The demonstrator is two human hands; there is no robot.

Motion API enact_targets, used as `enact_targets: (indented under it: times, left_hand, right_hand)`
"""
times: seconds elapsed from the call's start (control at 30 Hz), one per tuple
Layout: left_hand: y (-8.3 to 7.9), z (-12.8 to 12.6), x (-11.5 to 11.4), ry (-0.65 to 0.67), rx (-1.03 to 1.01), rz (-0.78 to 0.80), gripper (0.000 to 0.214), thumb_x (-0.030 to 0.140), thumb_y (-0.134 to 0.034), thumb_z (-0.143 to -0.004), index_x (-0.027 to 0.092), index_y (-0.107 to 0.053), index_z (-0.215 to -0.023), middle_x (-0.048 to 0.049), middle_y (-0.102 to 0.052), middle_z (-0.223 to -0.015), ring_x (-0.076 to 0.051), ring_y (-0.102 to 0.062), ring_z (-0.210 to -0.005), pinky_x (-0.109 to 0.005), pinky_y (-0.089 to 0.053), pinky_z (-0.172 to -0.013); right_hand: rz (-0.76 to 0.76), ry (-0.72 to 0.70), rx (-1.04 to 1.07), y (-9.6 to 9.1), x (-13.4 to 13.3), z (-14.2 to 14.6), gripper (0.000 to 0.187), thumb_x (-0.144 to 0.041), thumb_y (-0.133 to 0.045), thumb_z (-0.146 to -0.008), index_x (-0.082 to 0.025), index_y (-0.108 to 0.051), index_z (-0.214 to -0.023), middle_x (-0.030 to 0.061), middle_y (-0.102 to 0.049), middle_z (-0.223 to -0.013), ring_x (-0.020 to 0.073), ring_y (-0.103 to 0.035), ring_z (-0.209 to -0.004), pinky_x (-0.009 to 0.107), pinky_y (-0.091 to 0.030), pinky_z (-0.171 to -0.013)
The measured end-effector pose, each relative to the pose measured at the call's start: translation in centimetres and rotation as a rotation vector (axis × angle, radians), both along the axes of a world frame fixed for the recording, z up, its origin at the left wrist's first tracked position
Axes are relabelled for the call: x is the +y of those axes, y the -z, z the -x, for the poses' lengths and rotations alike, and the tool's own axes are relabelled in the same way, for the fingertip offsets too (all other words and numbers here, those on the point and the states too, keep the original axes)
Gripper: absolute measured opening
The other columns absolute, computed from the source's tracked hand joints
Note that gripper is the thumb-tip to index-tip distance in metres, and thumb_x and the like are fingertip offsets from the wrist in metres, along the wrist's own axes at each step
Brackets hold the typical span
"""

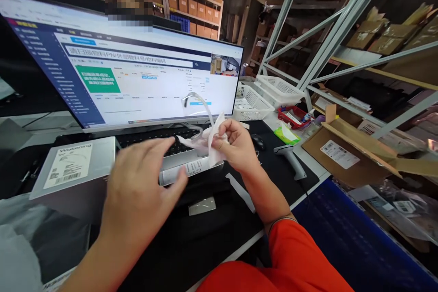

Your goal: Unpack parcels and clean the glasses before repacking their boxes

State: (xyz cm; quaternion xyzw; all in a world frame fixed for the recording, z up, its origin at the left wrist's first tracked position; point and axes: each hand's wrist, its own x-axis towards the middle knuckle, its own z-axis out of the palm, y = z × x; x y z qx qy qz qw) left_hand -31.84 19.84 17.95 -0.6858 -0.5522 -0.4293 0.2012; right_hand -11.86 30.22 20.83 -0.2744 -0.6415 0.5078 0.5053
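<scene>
My right hand (pixel 236 143) is closed on a crumpled white paper or plastic wrapper (pixel 212 139), held above the black keyboard (pixel 160 139). A clear curved tube-like piece (pixel 198 100) rises from the wrapper in front of the monitor (pixel 130 77). My left hand (pixel 143 187) hovers over the desk with fingers spread, its fingertips close to a long silver box (pixel 191 169) lying in front of the keyboard. The left hand holds nothing.
A silver box with a barcode label (pixel 73 169) lies at left. A mouse (pixel 258 141), a barcode scanner (pixel 290 159), a green packet (pixel 285 134), white baskets (pixel 263 93) and an open cardboard box (pixel 342 153) sit to the right. Metal shelving (pixel 342 32) holds cartons.
</scene>
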Motion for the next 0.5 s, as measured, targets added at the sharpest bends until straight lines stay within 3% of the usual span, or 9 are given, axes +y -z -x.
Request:
enact_targets:
  times: [0.13,0.23,0.3,0.4,0.5]
  left_hand:
    - [1.3,-2.1,0.0,0.011,0.044,0.067,0.074,0.049,-0.062,-0.102,0.011,-0.038,-0.161,-0.0263,-0.065,-0.143,-0.046,-0.069,-0.130,-0.058,-0.062,-0.102]
    - [1.9,-2.7,-0.1,-0.051,0.011,0.091,0.058,0.042,-0.055,-0.107,0.013,-0.040,-0.155,-0.0252,-0.067,-0.143,-0.040,-0.074,-0.124,-0.044,-0.066,-0.081]
    - [2.0,-2.5,-0.1,-0.050,0.010,0.085,0.046,0.037,-0.051,-0.108,0.015,-0.046,-0.148,-0.0254,-0.064,-0.150,-0.039,-0.074,-0.127,-0.041,-0.065,-0.076]
    - [1.6,-1.8,0.0,0.045,0.030,0.052,0.038,0.032,-0.051,-0.109,0.015,-0.051,-0.143,-0.0241,-0.065,-0.152,-0.037,-0.072,-0.132,-0.041,-0.067,-0.084]
    - [1.3,-1.4,0.4,0.215,0.033,0.028,0.036,0.033,-0.054,-0.110,0.017,-0.054,-0.142,-0.0203,-0.069,-0.147,-0.033,-0.071,-0.135,-0.045,-0.065,-0.108]
  right_hand:
    - [0.035,-0.124,0.050,0.9,-1.4,1.7,0.058,-0.046,-0.101,-0.063,-0.026,-0.051,-0.085,-0.0053,-0.060,-0.075,0.0125,-0.054,-0.066,0.025,-0.048,-0.062]
    - [-0.011,-0.087,0.002,2.3,-3.0,3.2,0.056,-0.049,-0.099,-0.063,-0.025,-0.051,-0.079,-0.0055,-0.057,-0.073,0.0117,-0.051,-0.063,0.025,-0.045,-0.059]
    - [-0.109,-0.012,-0.067,2.9,-3.8,3.6,0.050,-0.046,-0.094,-0.068,-0.025,-0.049,-0.072,-0.0067,-0.053,-0.066,0.0105,-0.045,-0.059,0.025,-0.039,-0.055]
    - [-0.193,0.053,-0.116,2.7,-4.3,3.2,0.044,-0.038,-0.084,-0.076,-0.025,-0.044,-0.063,-0.0076,-0.048,-0.056,0.0096,-0.040,-0.054,0.025,-0.034,-0.053]
    - [-0.125,0.119,-0.040,1.4,-3.6,2.0,0.050,-0.035,-0.084,-0.072,-0.025,-0.037,-0.058,-0.0082,-0.043,-0.055,0.0085,-0.037,-0.054,0.023,-0.034,-0.052]
